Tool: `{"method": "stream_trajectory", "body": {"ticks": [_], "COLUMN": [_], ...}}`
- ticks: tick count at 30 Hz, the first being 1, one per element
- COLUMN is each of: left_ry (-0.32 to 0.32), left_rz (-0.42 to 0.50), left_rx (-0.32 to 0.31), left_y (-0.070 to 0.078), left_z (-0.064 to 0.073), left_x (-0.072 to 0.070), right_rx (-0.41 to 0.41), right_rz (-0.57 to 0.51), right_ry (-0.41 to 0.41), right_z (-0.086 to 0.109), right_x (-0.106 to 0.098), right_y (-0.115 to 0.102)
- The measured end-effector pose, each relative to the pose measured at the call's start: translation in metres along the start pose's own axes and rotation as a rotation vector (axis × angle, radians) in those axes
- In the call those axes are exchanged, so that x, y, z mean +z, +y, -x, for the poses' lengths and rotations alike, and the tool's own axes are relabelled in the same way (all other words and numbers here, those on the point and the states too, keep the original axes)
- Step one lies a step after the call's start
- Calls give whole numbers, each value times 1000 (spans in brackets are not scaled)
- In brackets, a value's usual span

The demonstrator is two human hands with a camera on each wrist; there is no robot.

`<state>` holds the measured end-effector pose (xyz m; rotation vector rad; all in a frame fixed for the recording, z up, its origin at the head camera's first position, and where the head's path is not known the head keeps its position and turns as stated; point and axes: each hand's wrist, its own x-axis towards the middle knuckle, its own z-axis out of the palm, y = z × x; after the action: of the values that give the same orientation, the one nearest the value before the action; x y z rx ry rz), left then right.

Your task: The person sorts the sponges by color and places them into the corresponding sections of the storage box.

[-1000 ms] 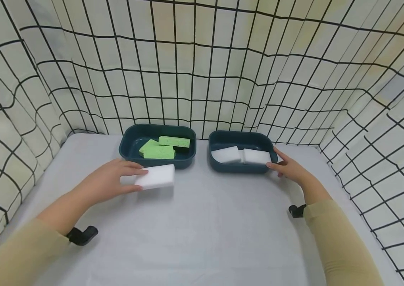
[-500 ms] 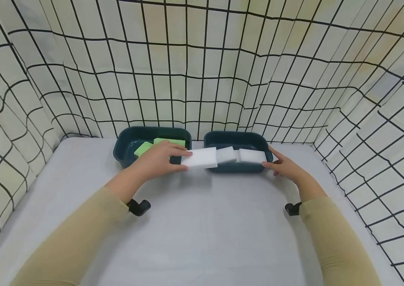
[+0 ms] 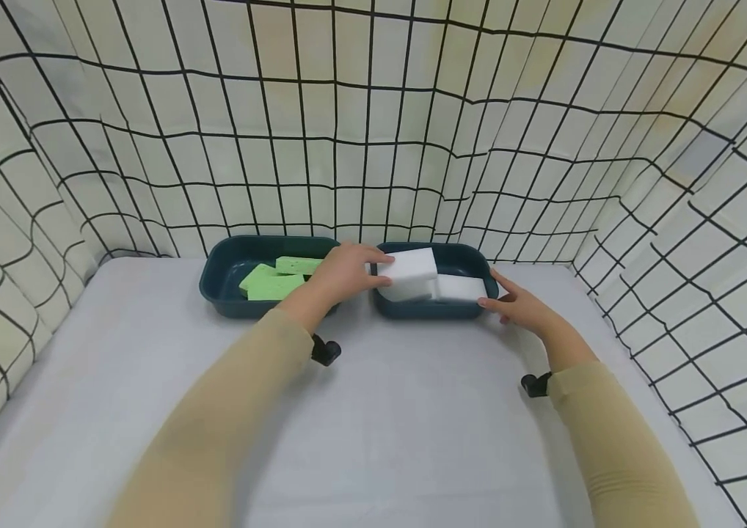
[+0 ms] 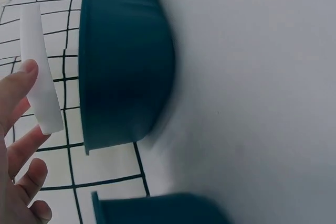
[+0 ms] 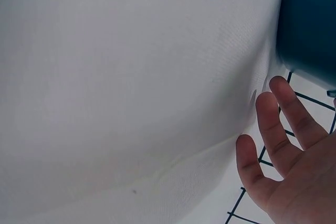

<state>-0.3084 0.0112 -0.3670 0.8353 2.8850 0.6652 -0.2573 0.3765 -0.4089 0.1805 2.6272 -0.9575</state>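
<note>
My left hand (image 3: 342, 273) pinches a white sponge block (image 3: 413, 264) between thumb and fingers, above the left part of the right-hand dark teal bin (image 3: 436, 311). Beneath it another white block is partly covered, and a further white sponge (image 3: 461, 287) lies in that bin's right side. In the left wrist view the held sponge (image 4: 41, 72) appears edge-on, over the bin's rim. My right hand (image 3: 520, 304) holds the bin's right front corner with thumb and index finger. The right wrist view shows its other fingers (image 5: 273, 129) loosely spread beside the bin wall (image 5: 310, 24).
A second teal bin (image 3: 224, 293) stands to the left, holding several green sponges (image 3: 274, 287); my left forearm crosses its right end. White cloth covers the table (image 3: 413, 418). Black grid netting (image 3: 354, 147) over pale fabric rises behind the bins and at both sides.
Holding the white sponge, my left hand has moved right, from in front of the green sponges' bin to over the right-hand bin. My right hand has stayed at the bin's corner.
</note>
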Motion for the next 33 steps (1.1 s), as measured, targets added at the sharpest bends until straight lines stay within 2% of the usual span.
{"method": "stream_trajectory", "body": {"ticks": [3, 10, 15, 18, 26, 33], "left_ry": [-4, -40, -40, -30, -28, -16], "left_rz": [-6, -97, -147, -149, -140, -131], "left_rx": [-13, -41, -96, -100, -88, -82], "left_y": [3, 6, 6, 7, 6, 6], "left_z": [-15, -38, -48, -52, -49, -44], "left_x": [6, 17, 22, 22, 13, 11], "right_rx": [5, 35, 15, 13, 6, 22], "right_rz": [-3, -5, 14, 17, 32, 24], "right_ry": [0, 15, 9, 16, 22, 18], "right_z": [-1, -5, -6, -6, -4, -7], "right_x": [-2, 0, 1, -1, -2, -1], "right_y": [1, 1, 4, 5, 1, 5]}}
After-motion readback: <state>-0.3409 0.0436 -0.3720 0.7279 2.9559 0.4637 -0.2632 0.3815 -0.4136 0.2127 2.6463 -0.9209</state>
